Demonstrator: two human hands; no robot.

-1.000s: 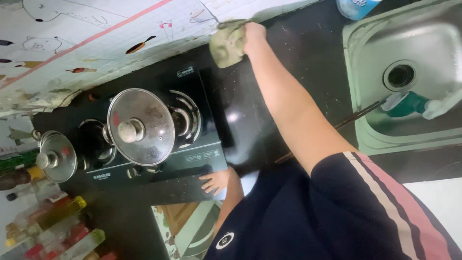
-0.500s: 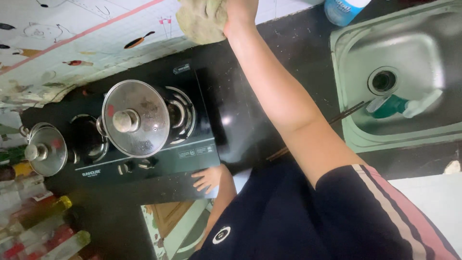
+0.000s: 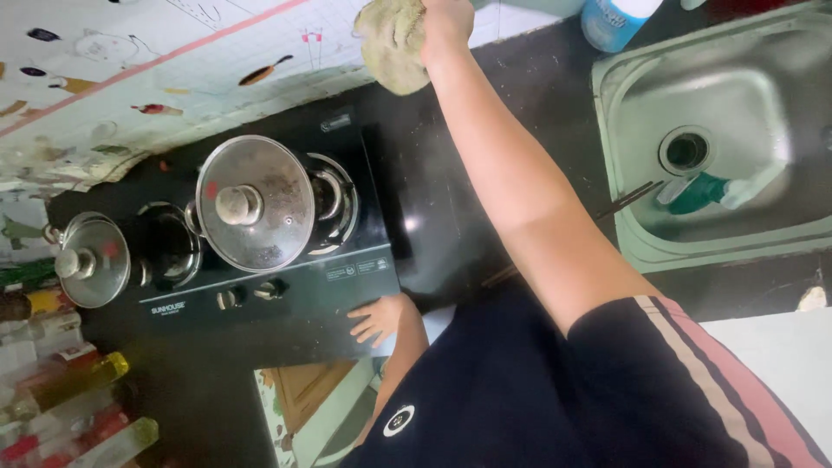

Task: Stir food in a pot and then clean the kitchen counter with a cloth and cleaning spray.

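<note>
Two hands at work: right hand (image 3: 446, 22) clutches a cloth (image 3: 392, 43) against the wall; left hand (image 3: 379, 318) lies flat, unclenched, on the bench's front edge, where a stretch risks nudging the stove (image 3: 347, 277).

dark navy short-sleeve tee, pink & white stripes down the sleeve, small round white logo, maybe at chest; arms bare.

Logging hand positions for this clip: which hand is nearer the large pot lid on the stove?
Left. The left hand rests on the stove's front edge below the large pot lid; the right hand presses a cloth against the wall, farther off.
</note>
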